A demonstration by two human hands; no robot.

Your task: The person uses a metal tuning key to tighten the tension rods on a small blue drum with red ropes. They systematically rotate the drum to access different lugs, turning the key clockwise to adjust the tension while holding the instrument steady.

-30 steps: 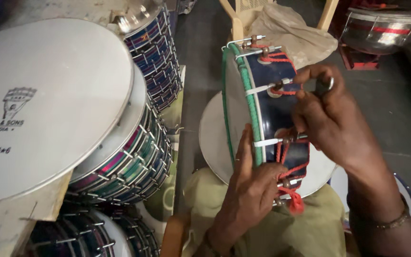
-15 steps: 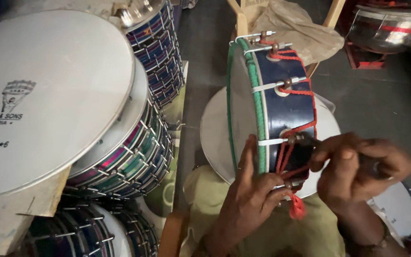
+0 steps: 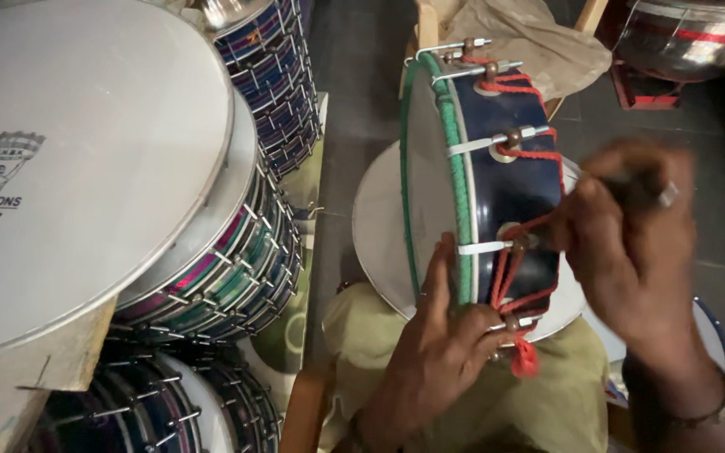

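Observation:
A dark blue drum (image 3: 505, 184) with a green-edged white head stands on its side on my lap, laced with red cord (image 3: 524, 159) through metal hooks. My left hand (image 3: 442, 352) grips the drum's lower rim from below, thumb up along the green edge. My right hand (image 3: 631, 243) is blurred at the drum's right side, fingers closed on the red cord beside a metal hook (image 3: 513, 243). A ring shows on one finger. A knotted red cord end (image 3: 524, 359) hangs under the drum.
A stack of finished drums (image 3: 211, 260) with white heads and striped shells fills the left. Another white drum head (image 3: 379, 235) lies flat behind the held drum. A shiny metal drum (image 3: 690, 38) sits top right, cloth (image 3: 539, 42) over a wooden frame behind.
My right hand came down from the drum's upper side to the lower lacing, then rose slightly to the middle hook, pulling the red cord. The left hand kept its hold on the rim.

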